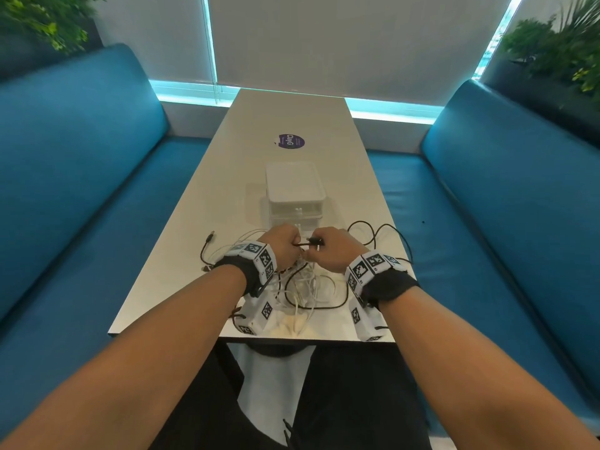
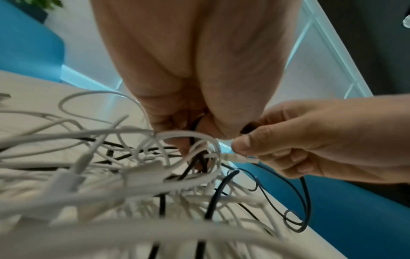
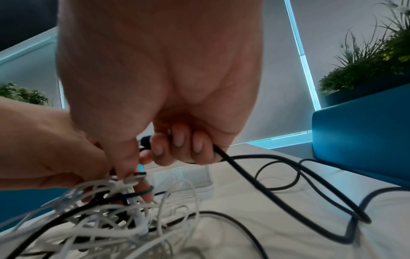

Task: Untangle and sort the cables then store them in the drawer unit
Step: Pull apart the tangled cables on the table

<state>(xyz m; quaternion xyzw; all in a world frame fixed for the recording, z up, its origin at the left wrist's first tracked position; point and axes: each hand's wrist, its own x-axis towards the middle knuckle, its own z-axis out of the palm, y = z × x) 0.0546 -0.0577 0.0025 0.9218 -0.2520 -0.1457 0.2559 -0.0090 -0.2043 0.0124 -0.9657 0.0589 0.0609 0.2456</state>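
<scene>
A tangle of white cables and black cables lies on the table's near end, in front of the white drawer unit. Both hands hover just above the tangle. My left hand grips a black cable that runs straight across to my right hand. In the right wrist view the right fingers curl round the black cable, while the thumb pinches a white connector. The left wrist view shows the left hand closed on a black strand and that white connector in the tangle.
The long pale table carries a purple sticker beyond the drawer unit. Loose black cable loops spread to the right, near the table edge. Blue bench seats run along both sides, with plants behind.
</scene>
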